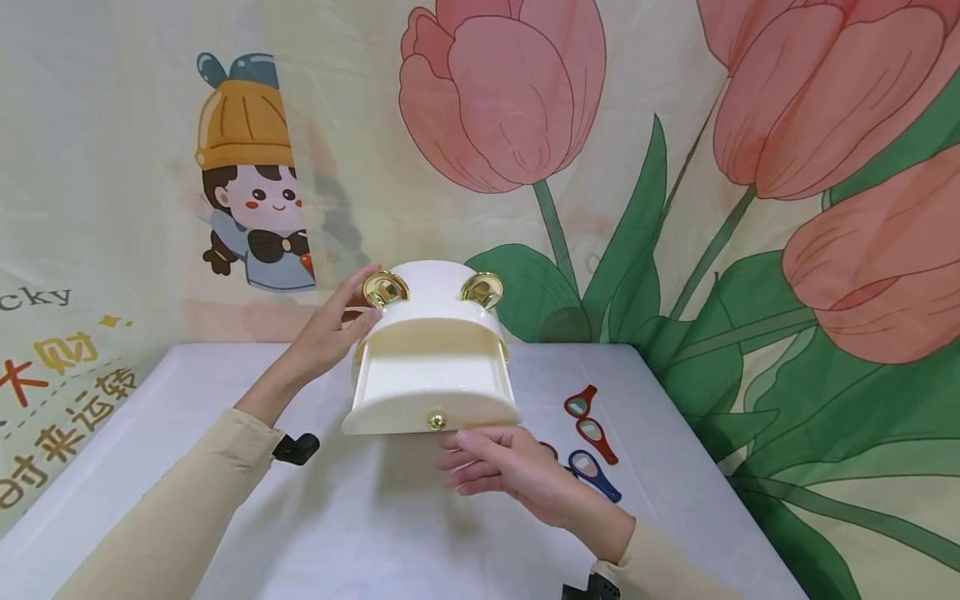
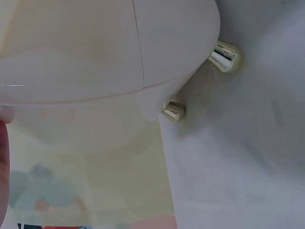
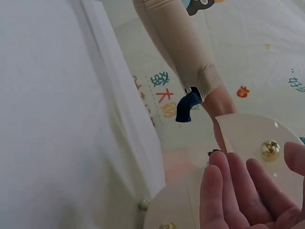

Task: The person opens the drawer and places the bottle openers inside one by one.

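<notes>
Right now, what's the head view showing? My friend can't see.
A white box with gold ears has its drawer open, left hand touching its side, right hand near the drawer front. Small red and blue things lie nearby.

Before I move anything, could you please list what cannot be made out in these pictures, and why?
Head view: the red-rimmed lens beside the right grip, mostly covered by that grip.
Head view: the back end of the drawer, hidden under the top of the white box.
Left wrist view: the left grip, mostly cut off by the left edge.
Right wrist view: the lower golden piece, cut by the bottom edge.
</notes>
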`<state>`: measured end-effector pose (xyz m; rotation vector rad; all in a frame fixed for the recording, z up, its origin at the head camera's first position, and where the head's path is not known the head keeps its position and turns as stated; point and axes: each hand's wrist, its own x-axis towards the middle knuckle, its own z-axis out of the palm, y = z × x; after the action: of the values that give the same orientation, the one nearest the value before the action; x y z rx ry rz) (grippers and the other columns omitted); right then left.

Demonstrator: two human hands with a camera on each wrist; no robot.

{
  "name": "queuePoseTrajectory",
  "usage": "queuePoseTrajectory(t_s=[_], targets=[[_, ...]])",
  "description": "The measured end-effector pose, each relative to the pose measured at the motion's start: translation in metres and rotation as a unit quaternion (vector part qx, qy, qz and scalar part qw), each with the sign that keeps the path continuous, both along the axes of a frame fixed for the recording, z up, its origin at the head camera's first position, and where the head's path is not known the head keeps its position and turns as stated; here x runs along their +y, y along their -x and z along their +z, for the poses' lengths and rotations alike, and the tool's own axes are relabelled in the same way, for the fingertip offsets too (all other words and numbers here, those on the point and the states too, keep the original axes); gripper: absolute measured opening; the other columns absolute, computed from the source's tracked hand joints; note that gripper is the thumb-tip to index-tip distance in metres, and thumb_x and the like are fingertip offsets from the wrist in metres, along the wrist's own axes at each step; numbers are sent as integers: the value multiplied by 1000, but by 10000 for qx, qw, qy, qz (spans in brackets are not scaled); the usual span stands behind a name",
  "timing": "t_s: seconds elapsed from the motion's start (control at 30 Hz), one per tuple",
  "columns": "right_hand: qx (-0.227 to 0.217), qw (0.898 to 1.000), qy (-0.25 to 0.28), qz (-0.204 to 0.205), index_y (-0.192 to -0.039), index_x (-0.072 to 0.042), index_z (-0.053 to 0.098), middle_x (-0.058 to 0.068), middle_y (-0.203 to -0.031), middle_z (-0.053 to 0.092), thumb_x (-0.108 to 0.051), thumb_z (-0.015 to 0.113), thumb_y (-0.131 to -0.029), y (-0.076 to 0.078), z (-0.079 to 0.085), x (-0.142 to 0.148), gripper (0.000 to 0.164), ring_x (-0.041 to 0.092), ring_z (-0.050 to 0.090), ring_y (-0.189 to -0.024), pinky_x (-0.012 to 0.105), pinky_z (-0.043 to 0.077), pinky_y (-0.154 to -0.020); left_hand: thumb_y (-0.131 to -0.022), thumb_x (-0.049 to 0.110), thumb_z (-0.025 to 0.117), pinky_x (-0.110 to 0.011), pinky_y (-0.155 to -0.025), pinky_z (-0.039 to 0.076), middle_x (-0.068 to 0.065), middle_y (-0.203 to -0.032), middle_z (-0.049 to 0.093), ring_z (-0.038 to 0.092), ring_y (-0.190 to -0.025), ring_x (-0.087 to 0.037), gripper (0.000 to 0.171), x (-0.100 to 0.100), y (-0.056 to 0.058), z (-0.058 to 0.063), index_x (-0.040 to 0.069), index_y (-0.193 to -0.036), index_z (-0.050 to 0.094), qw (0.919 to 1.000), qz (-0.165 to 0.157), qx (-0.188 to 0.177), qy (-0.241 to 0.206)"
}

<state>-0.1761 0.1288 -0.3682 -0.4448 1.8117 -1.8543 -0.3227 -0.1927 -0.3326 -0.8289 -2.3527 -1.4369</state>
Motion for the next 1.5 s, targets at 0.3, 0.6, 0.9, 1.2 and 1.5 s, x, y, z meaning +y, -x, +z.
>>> queuePoseTrajectory(t_s=[0.3, 0.6, 0.9, 1.2, 1.5], targets=[[766, 9914, -1041, -186, -138, 0, 67, 19, -128, 74, -31, 63, -109, 2, 21, 67, 43, 31, 74, -113, 42, 60, -98, -110, 19, 60, -58, -111, 42, -16, -141, 55, 56, -129, -31, 69, 0, 4, -2, 37, -168, 28, 9999, 1, -111, -62], [2070, 9332, -2635, -1297, -136, -9, 69, 10, -128, 73, -34, 72, -103, 17, 13, 118, 42, 24, 72, -111, 35, 62, -91, -110, 22, 61, -60, -110, 43, -16, -142, 56, 56, -131, -34, 69, -1, 2, -2, 36, -169, 27, 9999, 56, -128, -40], [2982, 8623, -3672, -1807, -132, -8, 71, 9, -122, 75, -21, 81, -96, 22, -26, 153, 39, 23, 73, -98, 23, 61, -72, -110, 25, 61, -63, -108, 45, -20, -141, 56, 56, -131, -39, 69, 1, 2, -1, 41, -168, 26, 9998, 128, -166, -22], [3021, 8458, -3970, -1889, -138, -6, 68, 19, -131, 70, -16, 82, -94, 23, -45, 174, 47, 23, 72, -97, 22, 60, -71, -109, 25, 62, -61, -106, 48, -20, -139, 56, 58, -129, -39, 70, 2, 2, -3, 43, -167, 27, 9998, 158, -150, -30], [2721, 8418, -4251, -1913, -138, -1, 66, 19, -121, 71, -18, 86, -91, 24, -61, 183, 54, 22, 70, -92, 30, 58, -69, -109, 25, 63, -66, -106, 48, -23, -142, 56, 59, -130, -44, 72, 1, 1, -3, 41, -168, 25, 9996, 241, 42, 107]])
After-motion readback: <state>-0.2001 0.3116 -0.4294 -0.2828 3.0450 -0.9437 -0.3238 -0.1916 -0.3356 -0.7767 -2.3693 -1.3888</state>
